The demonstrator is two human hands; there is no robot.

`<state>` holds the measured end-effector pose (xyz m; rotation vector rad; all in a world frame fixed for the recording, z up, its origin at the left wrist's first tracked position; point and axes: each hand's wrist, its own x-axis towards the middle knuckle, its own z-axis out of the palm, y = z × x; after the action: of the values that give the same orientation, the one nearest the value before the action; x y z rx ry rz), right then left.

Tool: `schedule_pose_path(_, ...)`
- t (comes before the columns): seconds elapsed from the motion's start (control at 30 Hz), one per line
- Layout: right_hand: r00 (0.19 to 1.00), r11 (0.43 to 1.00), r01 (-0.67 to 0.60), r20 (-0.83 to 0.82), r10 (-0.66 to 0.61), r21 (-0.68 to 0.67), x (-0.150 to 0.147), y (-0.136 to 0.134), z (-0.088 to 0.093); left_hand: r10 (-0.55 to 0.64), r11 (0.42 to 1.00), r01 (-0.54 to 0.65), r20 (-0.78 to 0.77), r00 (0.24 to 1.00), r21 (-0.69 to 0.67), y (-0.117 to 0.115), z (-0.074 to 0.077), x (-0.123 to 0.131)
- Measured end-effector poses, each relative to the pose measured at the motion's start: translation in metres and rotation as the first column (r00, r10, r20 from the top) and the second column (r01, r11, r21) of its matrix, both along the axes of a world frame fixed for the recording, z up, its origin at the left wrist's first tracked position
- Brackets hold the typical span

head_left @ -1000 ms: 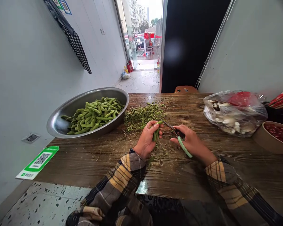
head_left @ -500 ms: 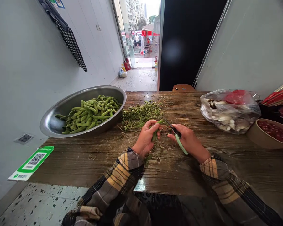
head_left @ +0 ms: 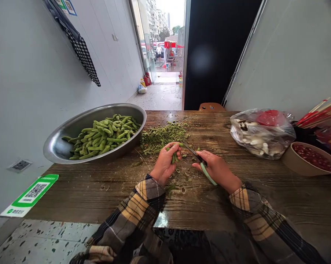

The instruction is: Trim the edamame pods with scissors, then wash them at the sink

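Observation:
My left hand (head_left: 165,164) is closed around several green edamame pods (head_left: 175,157), with one pod end poking out past the fingertips. In my right hand (head_left: 216,167) is a pair of scissors (head_left: 206,172) with pale green handles. Its dark blades point left and reach the tip of that pod. A heap of green pod trimmings (head_left: 165,135) lies on the table just beyond my left hand. To the left, a wide steel bowl (head_left: 55,146) stands tilted, holding many whole pods (head_left: 107,135).
On the right of the wooden table (head_left: 99,198) sit a plastic bag of mushrooms (head_left: 261,135), a paper bowl of dark red pieces (head_left: 311,159) and red-tipped sticks (head_left: 316,113). A green QR code card (head_left: 30,194) lies at the left edge. Beyond is an open doorway.
The view has shifted slightly, moving most things a little left and down. The scissors' handles have turned slightly, and the blades stay at the pod's end. Both hands keep their holds.

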<state>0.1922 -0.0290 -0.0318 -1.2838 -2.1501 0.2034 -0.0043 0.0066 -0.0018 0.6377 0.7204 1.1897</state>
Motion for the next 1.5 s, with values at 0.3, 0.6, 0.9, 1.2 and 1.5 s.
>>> schedule_pose_path(0.3,0.995,1.0,0.013,-0.098,-0.012,0.01,-0.004,0.001,0.004,-0.074,0.997,0.075,-0.045,0.996,0.021,-0.007,-0.01,0.01)
schedule_pose_path(0.6,0.999,0.998,0.007,-0.039,-0.005,0.055,-0.004,-0.001,-0.005,0.045,0.999,-0.044,-0.037,0.998,0.011,0.001,-0.003,-0.001)
schedule_pose_path(0.9,0.991,0.999,0.021,-0.136,-0.015,0.041,0.0,0.009,-0.01,0.036,0.997,-0.029,-0.104,0.994,0.068,0.002,0.002,-0.008)
schedule_pose_path(1.2,0.989,1.0,0.015,-0.147,-0.011,0.024,0.0,0.008,-0.009,-0.063,0.994,0.084,-0.257,0.964,0.07,-0.002,0.002,-0.006)
schedule_pose_path(1.5,0.991,0.984,-0.048,-0.128,0.026,-0.169,0.004,0.005,0.009,-0.08,0.939,0.245,-0.543,0.836,0.24,-0.004,-0.002,-0.007)
